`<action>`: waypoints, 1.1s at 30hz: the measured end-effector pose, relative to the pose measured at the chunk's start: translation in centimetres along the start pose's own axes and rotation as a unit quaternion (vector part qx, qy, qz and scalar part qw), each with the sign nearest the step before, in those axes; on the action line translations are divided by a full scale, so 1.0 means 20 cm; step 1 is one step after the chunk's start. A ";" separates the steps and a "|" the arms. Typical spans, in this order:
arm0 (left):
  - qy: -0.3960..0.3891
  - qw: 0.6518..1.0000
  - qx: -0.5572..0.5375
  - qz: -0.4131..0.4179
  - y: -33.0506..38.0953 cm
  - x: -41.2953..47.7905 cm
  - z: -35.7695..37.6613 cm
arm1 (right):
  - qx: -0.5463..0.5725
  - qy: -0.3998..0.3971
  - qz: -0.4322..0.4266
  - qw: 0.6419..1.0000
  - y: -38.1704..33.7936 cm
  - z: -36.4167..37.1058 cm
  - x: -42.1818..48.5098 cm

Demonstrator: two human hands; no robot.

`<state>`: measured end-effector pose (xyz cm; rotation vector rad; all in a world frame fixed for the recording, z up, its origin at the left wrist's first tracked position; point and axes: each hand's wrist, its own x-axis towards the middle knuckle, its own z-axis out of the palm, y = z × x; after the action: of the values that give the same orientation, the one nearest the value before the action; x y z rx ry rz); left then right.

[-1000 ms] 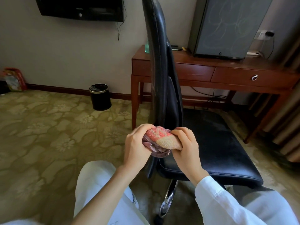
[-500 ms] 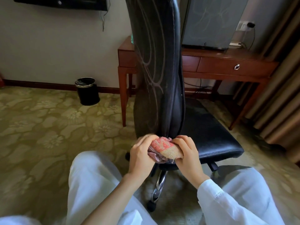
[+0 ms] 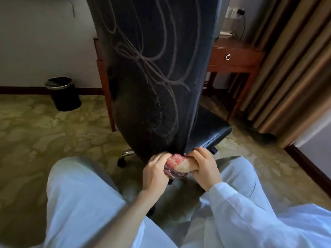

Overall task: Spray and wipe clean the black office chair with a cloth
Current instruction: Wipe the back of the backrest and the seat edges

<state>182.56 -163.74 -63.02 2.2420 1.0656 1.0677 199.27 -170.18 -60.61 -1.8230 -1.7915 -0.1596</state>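
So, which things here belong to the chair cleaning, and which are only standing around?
For the job: black office chair, its back marked with pale lines; cloth, gripped by left hand and right hand.
Just there: black bin, wooden desk, curtains.

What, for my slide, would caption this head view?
Left hand and right hand grip a bunched cloth below the scribble-marked back of the black office chair.
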 end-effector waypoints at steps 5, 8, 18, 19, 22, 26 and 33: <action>0.052 0.994 0.039 0.083 0.17 0.07 0.02 | -0.023 0.113 0.017 0.993 0.02 -0.18 -0.05; 0.109 0.983 0.035 0.142 0.31 0.20 -0.03 | -0.017 0.201 -0.011 0.979 -0.02 -0.35 0.01; 0.267 0.926 0.049 0.263 0.78 0.68 -0.38 | -0.048 0.400 -0.086 0.911 -0.20 -0.89 0.38; 0.276 0.922 0.055 0.268 0.82 0.72 -0.41 | -0.052 0.414 -0.094 0.904 -0.21 -0.95 0.42; 0.295 0.910 0.070 0.282 0.94 0.83 -0.50 | -0.066 0.449 -0.117 0.883 -0.24 -1.11 0.54; 0.356 0.878 0.081 0.309 1.09 0.93 -0.62 | -0.092 0.485 -0.164 0.854 -0.27 -1.29 0.64; 0.368 0.855 0.117 0.345 1.18 0.98 -0.58 | -0.143 0.481 -0.184 0.845 -0.16 -1.37 0.68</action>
<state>192.02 -161.91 -31.69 2.5308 0.6239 2.3498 205.74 -171.23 -30.60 -1.1482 -1.3443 -1.3005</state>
